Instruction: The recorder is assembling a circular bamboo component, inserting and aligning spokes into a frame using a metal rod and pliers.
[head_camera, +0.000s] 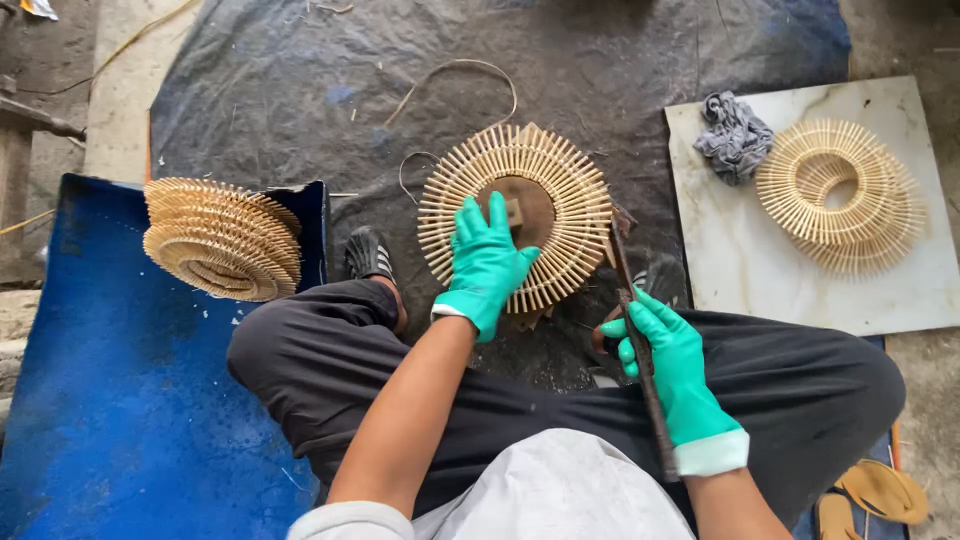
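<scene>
A round ring of pale bamboo sticks lies on a dark round form with a small wooden block at its centre. My left hand, in a green glove, presses flat on the ring's near side, fingers spread toward the block. In a green glove too, my right hand grips a long dark metal blade whose tip reaches the ring's right edge.
A stack of finished stick rings rests on a blue sheet at the left. On a pale slab at the right lie more rings and a grey rag. A dark tarp covers the ground; sandals lie at the lower right.
</scene>
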